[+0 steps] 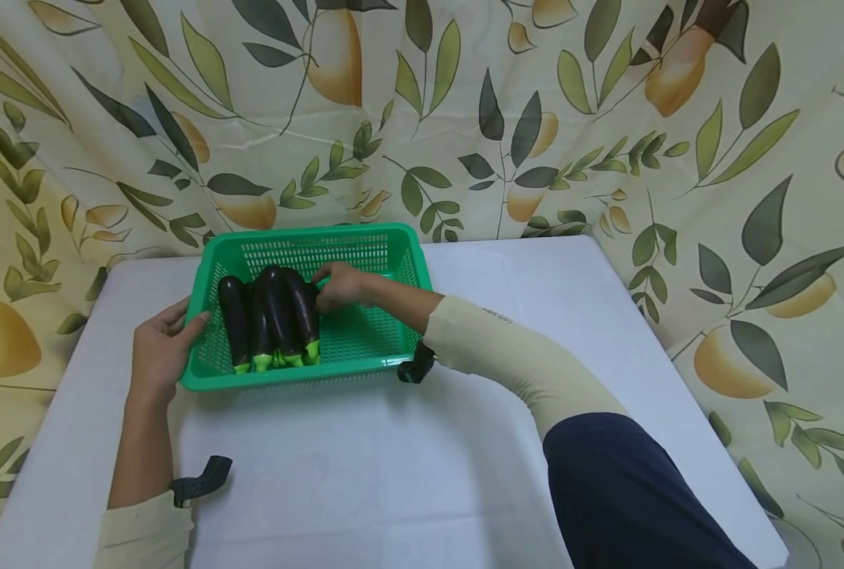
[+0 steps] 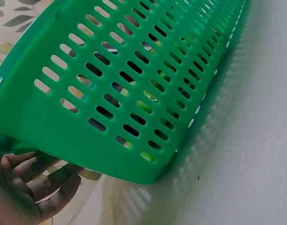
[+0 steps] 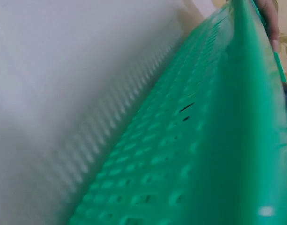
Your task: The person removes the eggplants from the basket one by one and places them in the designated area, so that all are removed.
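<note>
On the white-covered table (image 1: 365,466), near its far edge, sits a green plastic basket (image 1: 251,381) with slotted walls, set toward the left side. The only thing resembling writing is a small dark mark (image 1: 496,316) on the pale right sleeve (image 1: 486,344), too small for me to read.

Inside the basket lie dark purple eggplants (image 1: 278,312), at least four, side by side in its left half, with their bright green caps pointing toward the person. To their right, the slotted floor shows. From low down beside the left wrist, dark skins and bits of green peep through the slots.

The left hand (image 1: 160,352) grips the basket's left end, thumb up at the rim and fingers bent around the outside, under the edge. The right hand (image 1: 342,286) reaches into the basket, its fingers at the far end of the rightmost eggplant; I can't tell whether they pinch it or merely touch it.

A black device (image 1: 205,478) is fixed at the left wrist, another near the right. Behind the table hangs a cream cloth (image 1: 457,71) printed with leaves and yellow-orange fruit.
</note>
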A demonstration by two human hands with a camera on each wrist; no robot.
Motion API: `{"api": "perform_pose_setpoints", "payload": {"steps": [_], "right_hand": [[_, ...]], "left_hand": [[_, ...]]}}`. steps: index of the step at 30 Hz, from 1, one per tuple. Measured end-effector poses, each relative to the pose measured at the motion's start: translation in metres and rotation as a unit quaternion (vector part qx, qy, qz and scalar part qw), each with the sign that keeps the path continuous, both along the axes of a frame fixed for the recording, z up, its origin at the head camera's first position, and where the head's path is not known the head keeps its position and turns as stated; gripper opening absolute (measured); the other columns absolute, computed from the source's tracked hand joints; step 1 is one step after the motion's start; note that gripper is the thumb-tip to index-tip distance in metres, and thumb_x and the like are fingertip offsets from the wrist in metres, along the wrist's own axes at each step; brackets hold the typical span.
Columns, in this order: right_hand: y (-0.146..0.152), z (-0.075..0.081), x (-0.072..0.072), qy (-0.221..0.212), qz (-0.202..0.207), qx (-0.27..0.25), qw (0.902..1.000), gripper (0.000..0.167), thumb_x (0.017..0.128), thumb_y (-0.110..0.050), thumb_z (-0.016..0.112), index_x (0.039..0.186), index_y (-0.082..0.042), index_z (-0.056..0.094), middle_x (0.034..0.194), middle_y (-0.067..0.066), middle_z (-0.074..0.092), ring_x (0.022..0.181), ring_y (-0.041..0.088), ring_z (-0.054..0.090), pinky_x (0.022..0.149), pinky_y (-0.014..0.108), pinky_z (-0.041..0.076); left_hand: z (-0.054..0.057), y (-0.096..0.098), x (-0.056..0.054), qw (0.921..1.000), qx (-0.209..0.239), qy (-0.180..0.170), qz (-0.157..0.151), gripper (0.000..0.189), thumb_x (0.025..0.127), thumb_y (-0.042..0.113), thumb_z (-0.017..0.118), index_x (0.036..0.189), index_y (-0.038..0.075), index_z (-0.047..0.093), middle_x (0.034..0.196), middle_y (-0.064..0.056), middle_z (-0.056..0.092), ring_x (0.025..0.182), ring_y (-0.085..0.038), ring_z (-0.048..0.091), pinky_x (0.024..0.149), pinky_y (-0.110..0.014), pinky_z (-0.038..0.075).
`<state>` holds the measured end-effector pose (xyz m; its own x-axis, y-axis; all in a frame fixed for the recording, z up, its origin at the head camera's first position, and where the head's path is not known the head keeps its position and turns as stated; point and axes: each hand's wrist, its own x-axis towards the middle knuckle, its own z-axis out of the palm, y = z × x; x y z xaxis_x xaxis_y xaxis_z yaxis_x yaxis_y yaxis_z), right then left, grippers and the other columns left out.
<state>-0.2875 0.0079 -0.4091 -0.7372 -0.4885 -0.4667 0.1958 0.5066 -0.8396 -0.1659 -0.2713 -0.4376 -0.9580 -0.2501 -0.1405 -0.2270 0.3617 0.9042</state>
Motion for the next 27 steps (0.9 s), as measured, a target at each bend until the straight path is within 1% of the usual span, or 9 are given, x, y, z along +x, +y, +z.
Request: {"api": "perform_pose_setpoints", "payload": {"steps": [2, 6, 9, 11, 16, 20, 24, 27], "right_hand": [[0.001, -0.002, 0.000, -0.010, -0.009, -0.021, 0.9997, 0.055, 0.098, 0.007, 0.064, 0.150, 0.003, 0.047, 0.119, 0.021, 0.065, 0.115, 0.039, 0.066, 0.103, 0.047, 0.054], [0.001, -0.008, 0.001, -0.006, -0.011, -0.040, 0.9991, 0.050, 0.104, -0.002, 0.056, 0.152, 0.004, 0.045, 0.120, 0.019, 0.063, 0.112, 0.037, 0.066, 0.103, 0.047, 0.054], [0.000, -0.012, 0.001, 0.006, -0.013, -0.046, 0.9988, 0.052, 0.104, -0.009, 0.055, 0.154, 0.004, 0.044, 0.128, 0.018, 0.061, 0.110, 0.031, 0.064, 0.102, 0.046, 0.054], [0.001, -0.014, 0.001, 0.014, -0.015, -0.049, 0.9986, 0.053, 0.105, -0.015, 0.053, 0.155, 0.003, 0.044, 0.137, 0.019, 0.058, 0.113, 0.031, 0.063, 0.102, 0.045, 0.054], [0.001, -0.015, -0.001, 0.029, -0.007, -0.047, 0.9985, 0.056, 0.106, -0.029, 0.060, 0.152, 0.001, 0.048, 0.150, 0.020, 0.049, 0.120, 0.031, 0.060, 0.104, 0.041, 0.053], [0.001, -0.015, -0.001, 0.042, 0.000, -0.043, 0.9982, 0.062, 0.103, -0.034, 0.070, 0.152, -0.001, 0.050, 0.151, 0.019, 0.049, 0.116, 0.030, 0.064, 0.106, 0.042, 0.052], [0.000, -0.014, 0.000, 0.057, 0.011, -0.042, 0.9974, 0.063, 0.100, -0.034, 0.073, 0.152, -0.004, 0.052, 0.151, 0.017, 0.051, 0.115, 0.032, 0.066, 0.108, 0.046, 0.049], [-0.002, -0.014, 0.001, 0.066, 0.022, -0.044, 0.9966, 0.063, 0.100, -0.031, 0.074, 0.152, -0.003, 0.052, 0.154, 0.020, 0.049, 0.117, 0.036, 0.065, 0.108, 0.046, 0.050]], "left_hand": [[0.000, 0.000, 0.000, 1.0000, 0.003, -0.001, 0.002, 0.061, 0.108, 0.039, 0.060, 0.159, 0.007, 0.046, 0.151, -0.020, 0.054, 0.111, -0.008, 0.063, 0.083, -0.013, 0.054], [-0.001, 0.000, 0.000, 1.0000, 0.006, 0.004, 0.000, 0.062, 0.108, 0.038, 0.060, 0.159, 0.006, 0.045, 0.151, -0.021, 0.054, 0.105, -0.003, 0.064, 0.078, -0.011, 0.053], [-0.002, -0.001, -0.001, 0.9999, 0.010, 0.011, -0.004, 0.061, 0.108, 0.037, 0.060, 0.159, 0.005, 0.045, 0.151, -0.023, 0.054, 0.101, 0.001, 0.063, 0.076, -0.010, 0.053], [-0.003, -0.001, 0.000, 0.9998, 0.012, 0.013, -0.004, 0.062, 0.108, 0.037, 0.060, 0.159, 0.005, 0.045, 0.151, -0.024, 0.054, 0.098, 0.003, 0.062, 0.076, -0.010, 0.053], [-0.002, 0.000, 0.000, 0.9999, 0.010, 0.012, -0.002, 0.063, 0.108, 0.038, 0.060, 0.159, 0.004, 0.045, 0.151, -0.023, 0.054, 0.099, 0.002, 0.063, 0.077, -0.010, 0.053], [-0.001, 0.000, 0.001, 0.9999, 0.009, 0.009, 0.000, 0.062, 0.108, 0.037, 0.060, 0.158, 0.005, 0.045, 0.151, -0.023, 0.054, 0.100, 0.001, 0.063, 0.078, -0.010, 0.053], [0.000, 0.000, 0.001, 0.9999, 0.008, 0.011, 0.003, 0.061, 0.108, 0.037, 0.061, 0.158, 0.005, 0.046, 0.150, -0.023, 0.054, 0.097, 0.004, 0.062, 0.077, -0.009, 0.052], [-0.001, 0.000, 0.001, 0.9998, 0.012, 0.016, 0.003, 0.061, 0.108, 0.036, 0.061, 0.157, 0.004, 0.047, 0.150, -0.024, 0.054, 0.094, 0.006, 0.061, 0.077, -0.009, 0.052]]}}
